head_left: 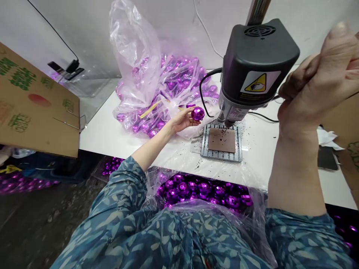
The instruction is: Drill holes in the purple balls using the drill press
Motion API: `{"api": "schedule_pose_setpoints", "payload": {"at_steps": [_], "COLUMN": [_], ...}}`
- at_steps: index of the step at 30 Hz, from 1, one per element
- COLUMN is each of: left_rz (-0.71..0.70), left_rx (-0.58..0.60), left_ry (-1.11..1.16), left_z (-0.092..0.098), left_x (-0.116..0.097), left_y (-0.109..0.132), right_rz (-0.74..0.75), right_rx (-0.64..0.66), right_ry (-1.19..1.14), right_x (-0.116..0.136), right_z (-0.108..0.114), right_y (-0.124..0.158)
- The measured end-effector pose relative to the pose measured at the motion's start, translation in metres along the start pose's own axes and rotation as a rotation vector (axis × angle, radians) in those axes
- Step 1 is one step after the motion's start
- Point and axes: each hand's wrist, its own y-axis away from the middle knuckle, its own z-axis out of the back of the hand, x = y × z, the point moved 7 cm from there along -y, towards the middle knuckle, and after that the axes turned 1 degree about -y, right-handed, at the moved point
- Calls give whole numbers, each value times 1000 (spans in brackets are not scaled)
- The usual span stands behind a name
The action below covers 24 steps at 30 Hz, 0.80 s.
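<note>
The right hand (316, 82), closest and biggest at three o'clock, is curled into a fist; what it grips is hidden. At one o'clock stands the drill press (255, 67), its bit above the slotted plate (221, 142). A clear bag (157, 82) of shiny balls slumps at eleven o'clock on the white table (112, 134). Just left of the bit, the left hand (183, 119) pinches one purple ball (198, 113) in its fingertips.

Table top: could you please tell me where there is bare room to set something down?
Bare table lies at the left front corner, between the bag and the edge, and in a strip between the drill plate and the phone. The back middle is crowded by the bag; the left hand holds a ball beside the drill.
</note>
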Motion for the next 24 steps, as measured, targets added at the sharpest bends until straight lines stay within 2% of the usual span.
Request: {"api": "schedule_pose_setpoints", "payload": {"at_steps": [3, 6, 8, 11, 14, 20, 24], "left_rz": [5, -83, -142, -191, -222, -322, -374], "left_rx": [21, -3, -39, -80, -66, -38, -54], "left_ry": [83, 16, -66, -211, -302, -448, -556], "left_z": [-10, -21, -28, -41, -53, -66, -69], "left_x": [15, 30, 42, 61, 75, 82, 82], "left_y": [17, 24, 25, 22, 16, 8, 7], "right_rz": [-2, -7, -15, -17, 13, 3, 0], "right_rx": [3, 18, 41, 5, -38, -2, -26], "right_ry": [7, 36, 72, 84, 36, 82, 83], "right_x": [3, 4, 0, -13, -19, -12, -20], "right_z": [-1, -2, -4, -1, 2, 0, 2], "right_y": [1, 1, -2, -10, -15, -11, -13]}}
